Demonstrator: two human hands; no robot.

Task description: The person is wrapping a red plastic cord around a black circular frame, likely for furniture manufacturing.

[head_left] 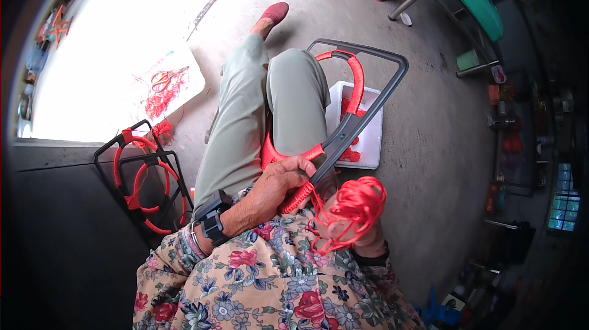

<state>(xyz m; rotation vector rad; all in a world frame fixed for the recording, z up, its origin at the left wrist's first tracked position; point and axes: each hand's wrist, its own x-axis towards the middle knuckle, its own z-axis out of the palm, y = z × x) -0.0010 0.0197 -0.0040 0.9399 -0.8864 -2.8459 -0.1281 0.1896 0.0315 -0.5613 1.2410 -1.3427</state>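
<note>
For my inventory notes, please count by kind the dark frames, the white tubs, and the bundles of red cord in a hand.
Dark frames: 3, one on the lap, two leaning at left
White tubs: 1
Red cord bundles in hand: 1
Total: 5

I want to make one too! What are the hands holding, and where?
The left hand grips the red-wrapped ring at its lower curve, inside the dark frame. The right hand holds a bundle of red cord.

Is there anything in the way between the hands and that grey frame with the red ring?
Nothing visible. The left hand already grips the red ring where it meets the grey frame, which rests across the lap. The right hand is just beside it, wrapped in a bundle of red cord running to the ring.
</note>
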